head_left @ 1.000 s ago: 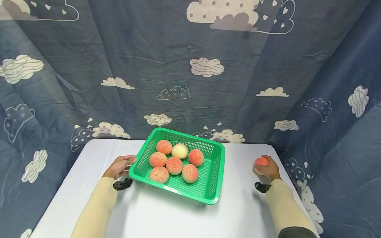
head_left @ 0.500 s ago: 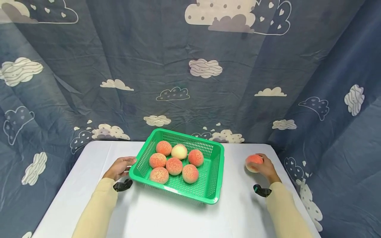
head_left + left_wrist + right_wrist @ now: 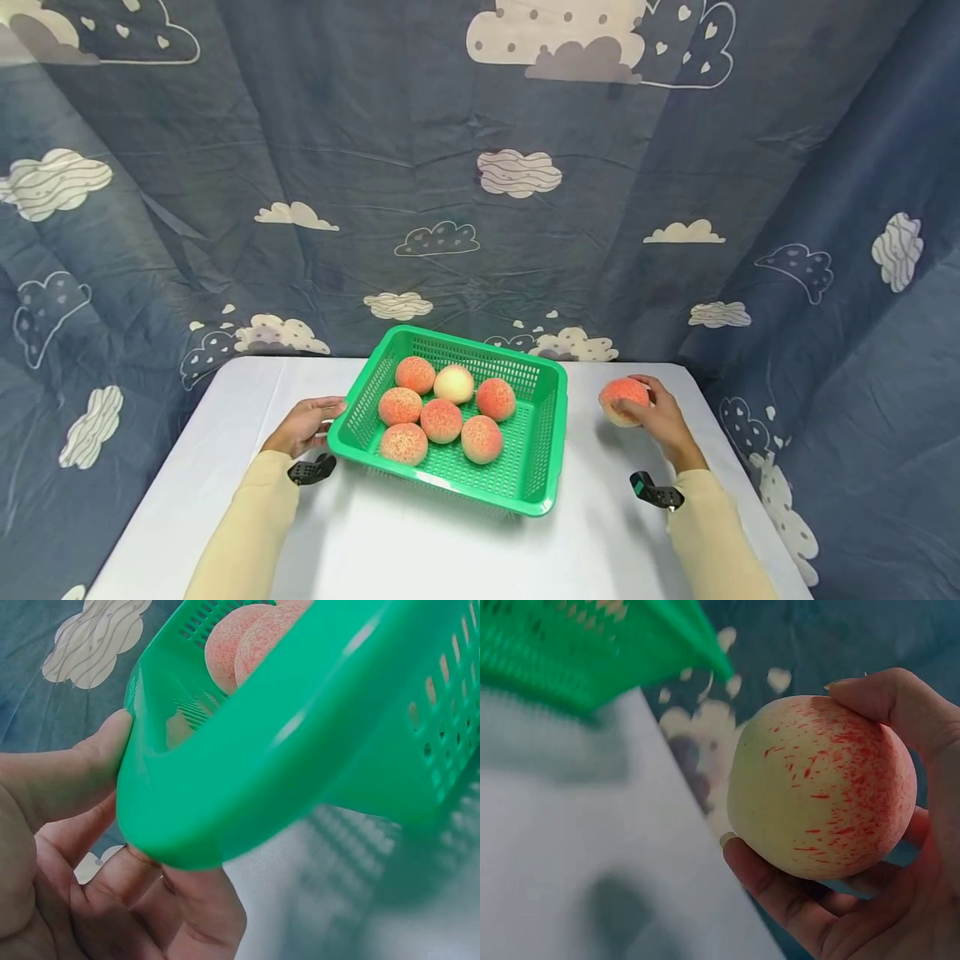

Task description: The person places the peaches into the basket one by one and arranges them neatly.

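My right hand (image 3: 667, 423) holds a peach (image 3: 619, 395), red-orange on one side and pale yellow with red flecks on the other. The right wrist view shows thumb and fingers around the peach (image 3: 821, 787), which is raised above the table. To its left stands a green perforated plastic basket (image 3: 525, 446), set at a slant, with several peaches inside, one of them plain pale yellow (image 3: 453, 384). My left hand (image 3: 302, 427) grips the basket's left corner. In the left wrist view the thumb presses the green rim (image 3: 225, 795) while other fingers curl beneath it.
A white-covered table (image 3: 427, 558) lies under everything. Behind and on both sides hangs a dark blue cloth (image 3: 337, 267) with a cloud print, meeting the table's back edge. Each wrist wears a black strap device; the right one (image 3: 656, 490) is near the cuff.
My right hand has carried the peach leftward from near the table's right edge toward the basket, lifting it slightly. The left hand and basket stay in place.
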A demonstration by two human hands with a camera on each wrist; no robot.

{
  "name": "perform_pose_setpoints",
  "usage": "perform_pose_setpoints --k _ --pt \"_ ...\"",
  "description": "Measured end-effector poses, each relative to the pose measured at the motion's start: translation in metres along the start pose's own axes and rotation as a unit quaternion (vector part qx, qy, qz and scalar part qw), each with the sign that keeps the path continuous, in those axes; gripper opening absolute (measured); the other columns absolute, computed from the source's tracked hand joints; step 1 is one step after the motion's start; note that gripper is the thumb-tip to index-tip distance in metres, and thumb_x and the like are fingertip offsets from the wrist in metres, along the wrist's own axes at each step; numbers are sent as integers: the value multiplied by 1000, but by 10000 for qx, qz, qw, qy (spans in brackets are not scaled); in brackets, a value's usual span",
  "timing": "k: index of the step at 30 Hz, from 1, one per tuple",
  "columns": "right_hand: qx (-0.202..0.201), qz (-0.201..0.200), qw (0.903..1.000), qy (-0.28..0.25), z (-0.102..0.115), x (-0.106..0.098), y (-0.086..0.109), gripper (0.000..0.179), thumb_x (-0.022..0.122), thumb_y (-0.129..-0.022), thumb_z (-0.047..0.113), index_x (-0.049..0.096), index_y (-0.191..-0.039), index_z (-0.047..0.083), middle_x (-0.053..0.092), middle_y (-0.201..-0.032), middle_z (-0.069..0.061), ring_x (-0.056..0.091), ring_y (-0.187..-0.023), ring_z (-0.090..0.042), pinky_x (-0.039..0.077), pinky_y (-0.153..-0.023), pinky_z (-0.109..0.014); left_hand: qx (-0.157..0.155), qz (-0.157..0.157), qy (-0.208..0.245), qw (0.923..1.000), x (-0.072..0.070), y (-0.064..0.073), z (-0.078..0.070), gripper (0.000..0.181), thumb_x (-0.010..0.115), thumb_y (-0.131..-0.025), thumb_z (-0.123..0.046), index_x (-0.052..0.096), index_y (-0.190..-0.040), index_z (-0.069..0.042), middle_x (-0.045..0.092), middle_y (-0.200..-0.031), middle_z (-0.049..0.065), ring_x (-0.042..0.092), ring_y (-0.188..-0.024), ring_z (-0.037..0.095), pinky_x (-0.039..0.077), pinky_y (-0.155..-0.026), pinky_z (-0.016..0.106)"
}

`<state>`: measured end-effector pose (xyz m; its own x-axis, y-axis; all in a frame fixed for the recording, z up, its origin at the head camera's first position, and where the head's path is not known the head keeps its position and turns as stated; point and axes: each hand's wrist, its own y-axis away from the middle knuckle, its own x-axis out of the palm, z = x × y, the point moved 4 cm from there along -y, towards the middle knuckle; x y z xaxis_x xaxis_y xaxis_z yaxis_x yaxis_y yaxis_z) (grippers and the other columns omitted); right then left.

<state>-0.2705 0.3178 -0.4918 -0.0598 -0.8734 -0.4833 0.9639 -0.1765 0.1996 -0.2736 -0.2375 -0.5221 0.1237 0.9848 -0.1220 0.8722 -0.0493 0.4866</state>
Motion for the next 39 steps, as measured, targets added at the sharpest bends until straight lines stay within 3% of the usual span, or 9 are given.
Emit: perform_pose_setpoints --k 8,14,19,27,35,39 --pt "-546 337 9976 -277 33 15 14 70 69 -89 25 35 -147 7 45 -134 -20 48 -108 -28 48 -76 -26 -31 -42 2 10000 -1 -2 0 49 56 -99 -21 45 -140 4 66 -84 -5 61 -75 12 53 -65 29" --pt "-1211 764 9879 -587 63 41 23 63 69 -89 17 40 -143 4 50 -129 -20 52 -103 -24 51 -75 -28 -2 -12 29 10000 -4 -1 1 50 56 -99 -21 43 -141 4 66 -84 -5 61 -75 12 54 -65 28" --pt "-1488 1504 9745 -741 83 73 26 63 69 -88 13 40 -143 2 50 -130 -23 53 -106 -27 52 -77 -33 -21 -48 75 10000 -7 2 -2 50 55 -100 -21 43 -141 4 66 -83 -6 62 -74 11 54 -64 28" --pt "-1485 2506 9544 -655 85 127 35 58 70 -84 12 47 -137 6 50 -126 -20 55 -105 -27 51 -80 -38 13 35 123 9999 -2 4 -1 48 55 -100 -20 45 -139 5 67 -83 -5 62 -74 10 54 -64 28" --pt "-1532 3582 9204 -327 88 179 52 61 73 -82 14 50 -138 8 51 -132 -14 57 -106 -23 50 -84 -37 -6 -4 110 9999 1 2 1 47 56 -99 -20 47 -138 4 67 -85 -4 61 -75 12 54 -65 28" --pt "-1510 3916 9074 -220 88 199 59 62 73 -83 16 50 -139 11 52 -133 -10 55 -112 -22 49 -87 -36 11 -2 78 10000 1 2 -1 48 55 -100 -20 45 -140 4 66 -85 -4 61 -75 11 54 -64 28"
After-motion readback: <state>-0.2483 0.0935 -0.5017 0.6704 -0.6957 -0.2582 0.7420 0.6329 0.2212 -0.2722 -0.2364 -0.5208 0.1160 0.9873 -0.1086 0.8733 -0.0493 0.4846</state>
